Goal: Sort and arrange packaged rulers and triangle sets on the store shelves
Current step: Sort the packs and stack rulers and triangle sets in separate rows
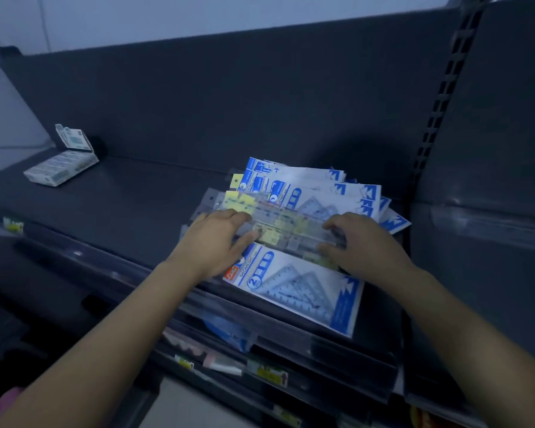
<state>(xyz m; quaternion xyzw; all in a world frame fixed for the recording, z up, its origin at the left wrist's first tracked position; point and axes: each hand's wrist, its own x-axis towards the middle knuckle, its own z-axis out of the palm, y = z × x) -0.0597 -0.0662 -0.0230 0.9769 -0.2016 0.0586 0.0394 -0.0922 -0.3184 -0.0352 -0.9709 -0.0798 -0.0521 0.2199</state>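
A bundle of clear packaged rulers with yellow labels lies across a pile of blue-and-white triangle set packs on the dark shelf. My left hand grips the bundle's left end, thumb under it and fingers curled over the top. At the right end my right hand holds the same bundle with bent fingers. One triangle set pack lies flat in front of the bundle, near the shelf's front edge.
Two small clear boxes sit at the shelf's far left. A slotted upright bounds the bay on the right, with another shelf beyond. Lower shelves below hold other packaged goods and price tags.
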